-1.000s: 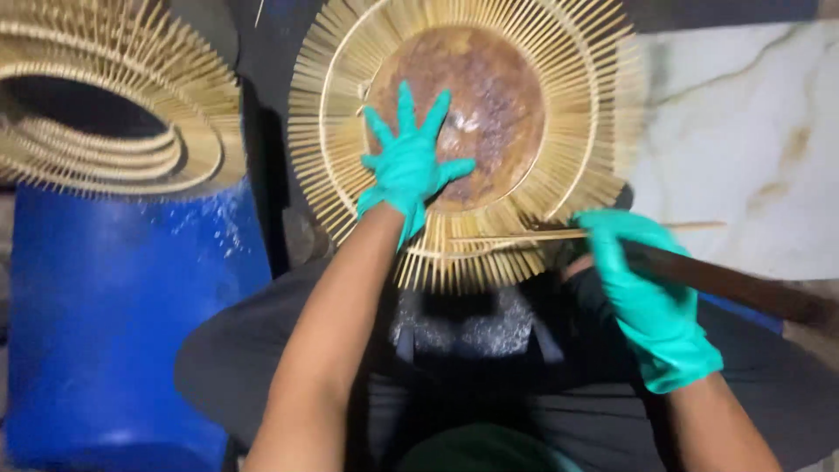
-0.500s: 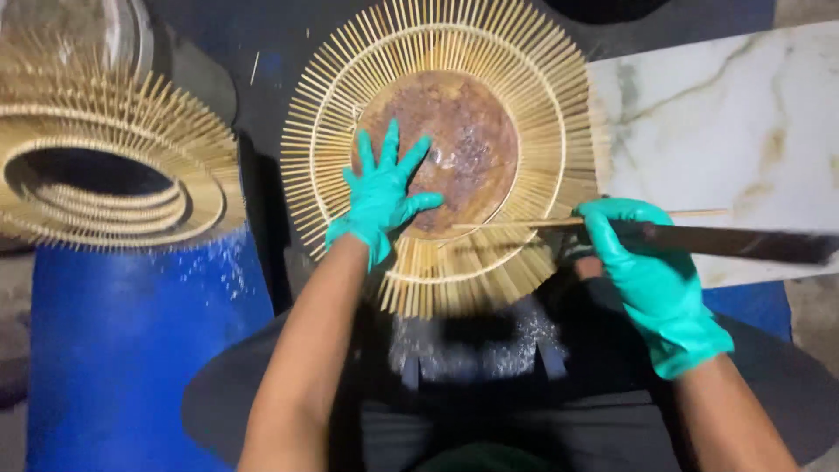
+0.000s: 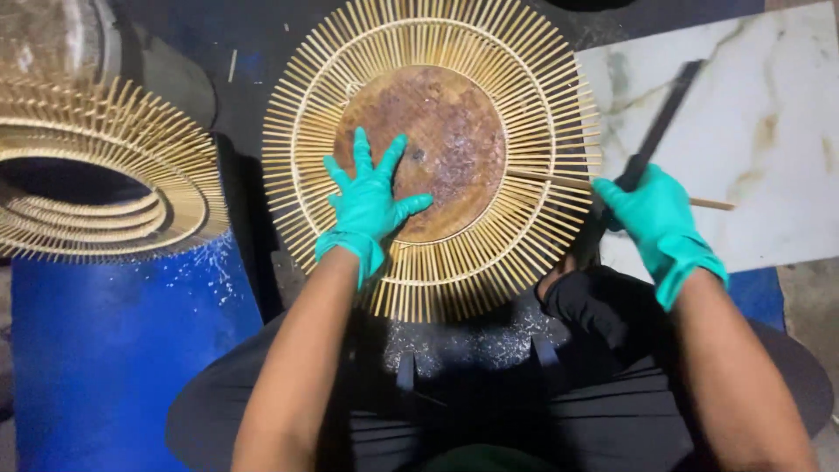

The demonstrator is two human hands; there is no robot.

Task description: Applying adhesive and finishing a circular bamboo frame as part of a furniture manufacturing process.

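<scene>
A round frame of radial bamboo sticks [image 3: 524, 105] lies in front of me around a rusty brown disc [image 3: 446, 131]. My left hand [image 3: 369, 203], in a teal glove, presses flat with spread fingers on the disc's lower left. My right hand [image 3: 657, 220], also teal-gloved, grips the handle of a long dark blade [image 3: 666, 114] at the frame's right edge; the blade points up and to the right over the marble slab. One loose bamboo stick [image 3: 710, 204] pokes out to the right from the frame, past my right hand.
A stack of finished bamboo stick rings [image 3: 105, 175] rests on a blue drum [image 3: 114, 350] at the left. A white marble slab [image 3: 769, 157] lies at the right. My lap, in dark clothing [image 3: 489, 393], fills the bottom.
The blade has swung from lying level across the frame's lower edge to pointing up and right. My left hand stays pressed on the disc. The view has shifted a little.
</scene>
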